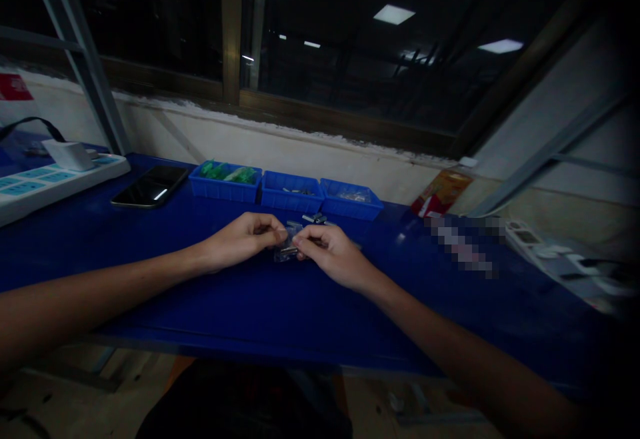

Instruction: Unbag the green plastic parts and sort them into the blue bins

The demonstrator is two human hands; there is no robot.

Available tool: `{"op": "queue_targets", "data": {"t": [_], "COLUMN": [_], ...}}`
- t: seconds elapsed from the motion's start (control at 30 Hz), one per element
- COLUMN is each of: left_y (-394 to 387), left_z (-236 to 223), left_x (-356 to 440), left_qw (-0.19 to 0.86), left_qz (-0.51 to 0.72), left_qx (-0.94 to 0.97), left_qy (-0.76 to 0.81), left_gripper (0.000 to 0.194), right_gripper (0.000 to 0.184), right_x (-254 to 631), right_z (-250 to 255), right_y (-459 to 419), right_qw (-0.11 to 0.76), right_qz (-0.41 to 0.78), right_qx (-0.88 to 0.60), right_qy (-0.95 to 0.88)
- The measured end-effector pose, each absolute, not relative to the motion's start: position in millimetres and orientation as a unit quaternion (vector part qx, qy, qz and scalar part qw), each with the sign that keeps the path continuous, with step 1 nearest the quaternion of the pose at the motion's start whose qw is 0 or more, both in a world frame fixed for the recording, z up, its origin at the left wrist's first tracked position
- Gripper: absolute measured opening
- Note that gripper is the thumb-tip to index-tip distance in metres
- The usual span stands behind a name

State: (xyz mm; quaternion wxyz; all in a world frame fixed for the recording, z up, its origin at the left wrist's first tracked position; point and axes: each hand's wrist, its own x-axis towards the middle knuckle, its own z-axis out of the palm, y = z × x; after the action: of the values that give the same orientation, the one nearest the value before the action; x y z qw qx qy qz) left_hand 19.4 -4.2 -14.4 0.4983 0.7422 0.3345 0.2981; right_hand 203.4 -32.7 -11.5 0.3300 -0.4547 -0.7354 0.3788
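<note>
- Head view: the left hand (244, 236) and the right hand (336, 254) meet over the middle of the blue surface (240, 312), both forearms reaching in from the lower corners.
- A small clear bag (285, 254) is between the two hands, held just in front of the row of bins.
- The left fingers (273, 238) are pinched on the bag's left side, thumb against the bent forefinger.
- The right fingers (306, 246) are closed at the bag's right side; whether they also grip something small cannot be told.
- A slim shiny piece (287, 250) shows at the lower part of the bag; whether it lies inside is too small to tell.
- Small metal pieces (315, 218) lie on the surface just beyond the right hand.
- Three blue bins stand side by side behind: the left bin (225, 191) has green material in it, while the middle bin (287, 200) and the right bin (350, 208) contain small pieces, hard to make out.
- A dark phone (150, 186) lies left of the bins, near a white power strip (65, 189) bearing a white plug (70, 154).
- A bottle (445, 189) with an orange and red label leans toward the wall, right of the bins.
</note>
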Motion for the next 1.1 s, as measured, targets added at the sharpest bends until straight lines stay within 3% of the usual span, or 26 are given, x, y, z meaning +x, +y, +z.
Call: {"op": "queue_targets", "data": {"t": [0.67,0.87,1.0,1.1], "left_y": [-3,1,2,-1], "left_z": [-18,-20,-20,-15], "left_x": [20,20,20,19], "left_qw": [0.513,0.509,0.519,0.568], "left_qz": [0.263,0.270,0.267,0.253], "left_qx": [0.754,0.758,0.736,0.690], "left_qy": [0.314,0.306,0.343,0.371], "left_gripper": [0.024,0.013,0.020,0.038], "right_gripper": [0.021,0.023,0.021,0.015], "right_x": [208,213,212,212], "right_z": [-12,-9,-5,-4], "right_y": [-31,-27,-31,-36], "right_qw": [0.330,0.358,0.392,0.422], "right_qz": [0.325,0.295,0.183,0.053], "right_qx": [-0.461,-0.460,-0.458,-0.400], "right_qy": [-0.757,-0.757,-0.776,-0.812]}}
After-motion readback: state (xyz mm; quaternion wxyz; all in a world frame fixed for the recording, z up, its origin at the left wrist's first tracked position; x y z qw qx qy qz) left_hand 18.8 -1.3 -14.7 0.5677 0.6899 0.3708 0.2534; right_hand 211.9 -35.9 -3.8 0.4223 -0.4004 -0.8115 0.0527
